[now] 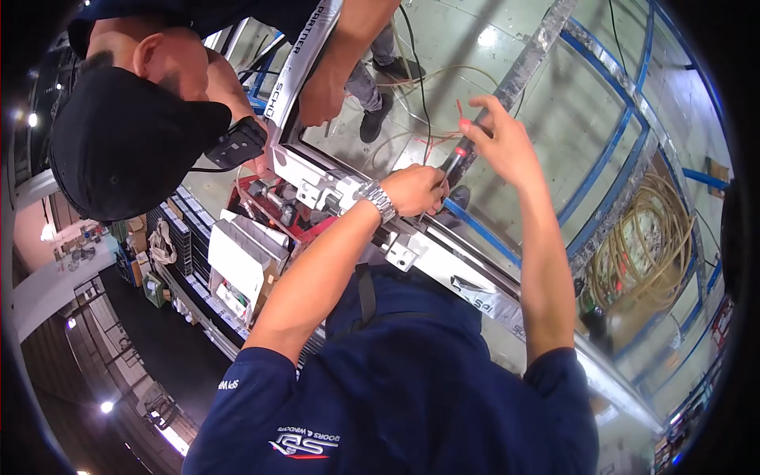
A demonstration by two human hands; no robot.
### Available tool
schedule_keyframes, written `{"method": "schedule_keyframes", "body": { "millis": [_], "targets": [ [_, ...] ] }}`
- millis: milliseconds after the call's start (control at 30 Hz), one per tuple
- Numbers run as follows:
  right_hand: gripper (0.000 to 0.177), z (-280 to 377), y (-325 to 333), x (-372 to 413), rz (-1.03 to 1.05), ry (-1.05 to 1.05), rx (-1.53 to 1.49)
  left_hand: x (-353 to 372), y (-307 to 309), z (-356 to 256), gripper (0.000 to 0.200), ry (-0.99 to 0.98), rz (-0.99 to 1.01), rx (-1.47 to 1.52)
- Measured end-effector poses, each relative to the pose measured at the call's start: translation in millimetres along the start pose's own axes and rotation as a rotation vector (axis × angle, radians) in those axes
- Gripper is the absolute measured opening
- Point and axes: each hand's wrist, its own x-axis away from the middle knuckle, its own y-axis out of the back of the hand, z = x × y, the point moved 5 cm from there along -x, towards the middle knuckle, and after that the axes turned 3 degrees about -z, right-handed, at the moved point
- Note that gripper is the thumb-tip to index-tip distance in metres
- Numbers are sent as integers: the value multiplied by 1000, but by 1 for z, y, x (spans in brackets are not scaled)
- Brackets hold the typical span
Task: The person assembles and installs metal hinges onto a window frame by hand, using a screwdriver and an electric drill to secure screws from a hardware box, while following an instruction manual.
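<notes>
Shows a navy work shirt at 6 o'clock, nearest the camera, with both arms extending toward the centre. Clenches the left hand, with a wristwatch below it, around the black-and-red handle of a screwdriver just above centre, apparently to bear the tip against the aluminium frame rail crossing from 10 toward 4 o'clock. Holds the right hand at 1 o'clock, just beside the handle's top, fingers part-spread about thin red wires, probably to keep them off the tool; cannot tell whether the pinch closes. Carries white brackets on the rail at 10 o'clock. Farther off, at 11 o'clock, wraps a co-worker's hand around the upright frame member, seemingly to steady it, beside a black cap. Keeps coiled hose on the floor at 3 o'clock, well apart.
</notes>
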Motion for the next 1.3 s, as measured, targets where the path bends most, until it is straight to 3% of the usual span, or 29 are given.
{"method": "schedule_keyframes", "body": {
  "millis": [33,133,267,400,500,533,600,733,767,867,967,1067,1167,1267,1300],
  "targets": [
    [45,7,2,4,-44,-69,249,0,-2,-2,22,-25,9,-36],
    [47,18,2,10,-100,43,248,1,0,-4,20,-57,-46,-139],
    [52,-1,-1,22,167,140,-615,7,5,1,19,91,15,165],
    [41,-34,-23,22,49,130,-677,2,2,4,20,100,-1,139],
    [36,7,-6,16,-141,253,237,1,-3,1,19,25,7,67],
    [36,16,-10,13,-142,217,344,2,-3,-5,21,-61,-14,-26],
    [36,33,-12,7,-150,153,566,1,-4,-2,22,-23,0,-61],
    [41,-7,-3,-7,-70,167,-157,1,-1,2,23,-4,-68,-57],
    [42,-11,-2,-4,-31,89,-159,2,2,-2,23,-15,-47,-56],
    [43,8,9,8,-194,-59,274,0,-3,-2,23,-18,-18,-46],
    [44,28,10,7,19,-207,293,2,-6,3,23,12,11,23],
    [43,-18,-11,0,39,28,-464,2,-2,2,23,-9,33,74],
    [36,-26,-41,8,-47,24,-1294,1,-5,1,23,-64,52,68],
    [32,-23,-62,4,136,117,-1669,2,-4,1,23,-41,72,102],
    [38,-26,-61,-2,60,130,-1553,2,-3,1,23,-37,58,95]
  ]
}}
